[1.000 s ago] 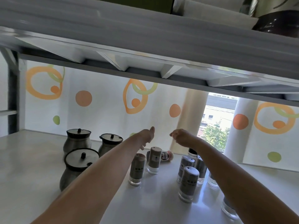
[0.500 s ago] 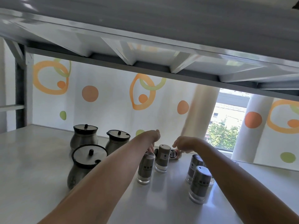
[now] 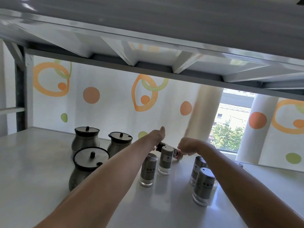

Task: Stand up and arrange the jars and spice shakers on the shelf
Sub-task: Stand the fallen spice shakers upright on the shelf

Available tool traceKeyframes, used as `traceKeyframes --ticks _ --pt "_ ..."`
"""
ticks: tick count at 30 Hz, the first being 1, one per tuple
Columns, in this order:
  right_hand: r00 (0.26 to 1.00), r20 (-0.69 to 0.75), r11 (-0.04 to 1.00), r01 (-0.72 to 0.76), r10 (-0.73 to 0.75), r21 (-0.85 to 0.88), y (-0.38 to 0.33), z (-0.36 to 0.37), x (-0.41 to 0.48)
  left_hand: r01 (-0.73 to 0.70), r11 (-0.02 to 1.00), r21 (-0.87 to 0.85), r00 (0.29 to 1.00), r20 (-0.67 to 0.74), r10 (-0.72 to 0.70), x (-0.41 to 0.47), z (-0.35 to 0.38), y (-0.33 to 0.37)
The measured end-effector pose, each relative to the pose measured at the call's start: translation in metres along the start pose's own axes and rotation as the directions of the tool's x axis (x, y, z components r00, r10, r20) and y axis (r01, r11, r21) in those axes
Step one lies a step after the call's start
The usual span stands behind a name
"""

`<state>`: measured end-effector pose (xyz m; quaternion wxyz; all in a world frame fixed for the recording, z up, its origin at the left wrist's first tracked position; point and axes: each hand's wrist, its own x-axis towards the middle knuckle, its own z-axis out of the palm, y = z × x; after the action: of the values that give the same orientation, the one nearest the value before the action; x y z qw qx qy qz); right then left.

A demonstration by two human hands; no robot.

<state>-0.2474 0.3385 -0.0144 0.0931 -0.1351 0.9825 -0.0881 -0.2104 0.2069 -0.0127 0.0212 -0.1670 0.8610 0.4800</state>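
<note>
On my feed the shelf [image 3: 41, 170] was a pale grey, glossy board that mirrored whatever stood on it. The ribbed underside of the upper shelf [image 3: 148, 38] roofed it. Behind its back edge hung a white curtain [image 3: 102, 102] printed with orange rings and green dots. Toward the right back corner the curtain parted on a window [image 3: 230, 125] showing green trees and a building.

Three steel jars [image 3: 85, 140] with black lids stood upright left of the middle, two nearer the back edge and one in front. Grey-sleeved shakers [image 3: 148, 170] stood upright, a pair at the middle and others toward the right edge.

The lying bottle [image 3: 175, 153] was on its side near the back edge, just behind the middle pair. The right hand [image 3: 187, 145] had its grip curled onto the bottle's pale end. The left hand [image 3: 158, 135] reached to the dark end, thumb up. I could not tell its grip, as the fingers were hidden.
</note>
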Motion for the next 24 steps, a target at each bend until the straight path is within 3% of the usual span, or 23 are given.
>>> traceKeyframes --ticks 4,9,12,24 --pt "1.0 0.031 0.999 -0.007 0.006 0.038 0.004 0.002 0.001 -0.17 0.983 0.073 0.983 -0.055 0.174 -0.001 0.003 0.002" --pt "1.0 0.005 0.997 -0.007 0.007 0.073 0.008 0.003 -0.002 -0.343 0.911 0.23 0.935 -0.01 0.354 -0.007 0.011 -0.002" --pt "1.0 -0.02 0.996 -0.015 0.017 0.094 0.01 0.003 -0.004 -0.383 0.904 0.189 0.918 -0.026 0.395 -0.012 0.014 0.001" --pt "0.995 -0.085 0.936 -0.014 0.047 0.353 0.013 0.003 -0.003 -0.496 0.786 0.37 0.859 0.072 0.508 -0.015 0.025 0.013"
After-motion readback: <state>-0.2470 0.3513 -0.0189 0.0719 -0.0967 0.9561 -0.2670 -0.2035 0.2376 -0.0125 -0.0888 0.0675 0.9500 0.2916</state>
